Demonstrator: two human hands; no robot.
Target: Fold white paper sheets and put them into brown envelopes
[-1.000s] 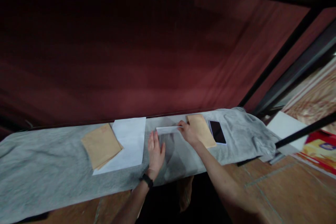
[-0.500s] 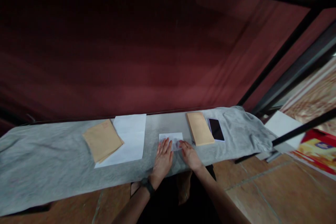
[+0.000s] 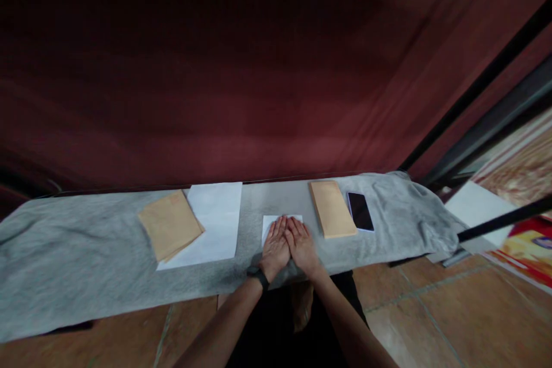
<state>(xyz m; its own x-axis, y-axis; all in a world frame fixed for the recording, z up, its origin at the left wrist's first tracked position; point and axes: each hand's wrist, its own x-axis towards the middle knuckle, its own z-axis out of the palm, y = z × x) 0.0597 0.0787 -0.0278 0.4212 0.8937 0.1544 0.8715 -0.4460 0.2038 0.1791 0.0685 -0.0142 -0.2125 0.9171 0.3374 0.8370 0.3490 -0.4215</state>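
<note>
A small white sheet of paper, looking folded, lies on the grey cloth in front of me. My left hand rests flat on it, fingers stretched away from me. Beside it and touching it, my right hand also lies flat on the paper with straight fingers. Together the hands hide most of the sheet; only its far edge and left corner show. To the right of my hands is a stack of brown envelopes.
On the left, several brown envelopes overlap larger white paper. A phone lies right of the envelope stack. Behind the cloth-covered bench rises a dark red surface. A red and yellow box stands on the tiled floor at right.
My right hand has moved left, from the paper's right edge to flat on the sheet against my left hand. Its fingers have straightened. The view has shifted slightly.
</note>
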